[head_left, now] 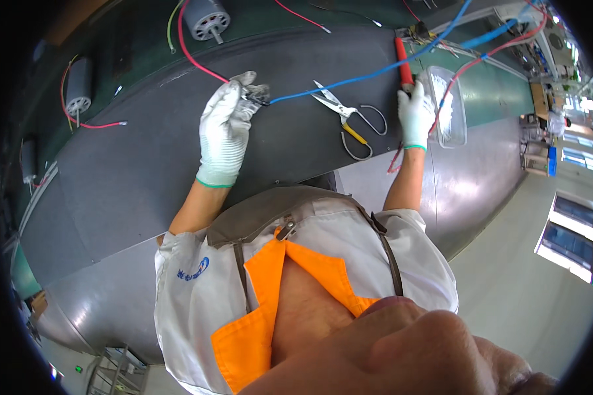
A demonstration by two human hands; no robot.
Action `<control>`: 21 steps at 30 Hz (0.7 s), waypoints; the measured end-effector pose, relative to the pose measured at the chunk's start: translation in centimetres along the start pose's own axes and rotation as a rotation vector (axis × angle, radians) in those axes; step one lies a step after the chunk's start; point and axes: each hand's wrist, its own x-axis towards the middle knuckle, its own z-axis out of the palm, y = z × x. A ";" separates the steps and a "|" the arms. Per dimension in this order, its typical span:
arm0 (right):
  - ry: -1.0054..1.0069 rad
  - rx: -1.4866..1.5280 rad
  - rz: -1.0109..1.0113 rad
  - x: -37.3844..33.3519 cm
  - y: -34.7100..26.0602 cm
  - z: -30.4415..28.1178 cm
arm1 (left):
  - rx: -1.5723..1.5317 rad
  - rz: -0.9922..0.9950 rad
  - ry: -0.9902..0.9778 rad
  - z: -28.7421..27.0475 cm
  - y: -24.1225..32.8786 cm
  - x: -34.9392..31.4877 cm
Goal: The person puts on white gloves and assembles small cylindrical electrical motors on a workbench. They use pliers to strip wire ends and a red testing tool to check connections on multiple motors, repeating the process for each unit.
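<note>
My left hand (pixel 225 128), in a white knit glove with greyed fingertips, is closed on wires over the dark table. A red wire (pixel 192 58) enters its fingers from above, and a blue wire (pixel 349 81) runs off from them to the upper right. Their ends are hidden in the fingertips. My right hand (pixel 415 117), gloved too, has its fingers closed on the near end of a red-handled hand tool (pixel 403 60), whose kind I cannot make out. Scissors (pixel 346 118) with a yellow-wrapped handle lie spread between my hands.
A clear plastic box (pixel 449 108) of small white pieces sits beside my right hand. A red cable (pixel 471 64) crosses it. Grey motors (pixel 206 20) with shafts and leads stand along the far side, and another motor (pixel 79 85) is at the left. Loose red leads lie farther back.
</note>
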 end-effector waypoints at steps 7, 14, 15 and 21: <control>-0.358 1.090 0.097 0.6 -9.4 -2.3 | -0.144 0.029 -0.005 -0.3 -0.1 -1.1; -0.878 1.210 -0.251 4.7 -17.8 -2.0 | -0.115 0.058 0.023 -0.1 0.8 -1.6; -0.835 1.144 -0.310 5.0 -18.0 -1.3 | -0.113 0.058 0.023 -0.3 0.9 -1.6; -0.835 1.227 -0.325 4.9 -18.1 -3.4 | -0.100 0.043 0.011 -0.4 0.9 -1.7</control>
